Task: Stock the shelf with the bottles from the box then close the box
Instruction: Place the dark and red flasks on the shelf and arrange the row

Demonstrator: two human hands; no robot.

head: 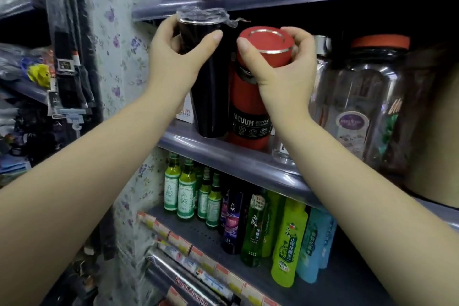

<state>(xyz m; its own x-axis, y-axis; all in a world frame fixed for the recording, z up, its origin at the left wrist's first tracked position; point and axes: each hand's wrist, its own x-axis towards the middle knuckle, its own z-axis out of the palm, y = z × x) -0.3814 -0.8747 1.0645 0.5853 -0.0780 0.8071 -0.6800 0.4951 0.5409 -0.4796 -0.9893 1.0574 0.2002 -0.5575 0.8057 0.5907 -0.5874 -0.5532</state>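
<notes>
Two flasks stood touching at the front edge of the middle shelf (223, 154). The left hand (178, 57) gripped the black tumbler (211, 97); the right hand (285, 67) clasped the red vacuum bottle (248, 112) by its cap.

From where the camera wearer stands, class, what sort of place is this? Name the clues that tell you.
Probably a small general shop. Tiered shelves hold goods in rows: green glass bottles below, a red vacuum bottle and black bottle being placed above. Price tags line the lower shelf edge.
</notes>
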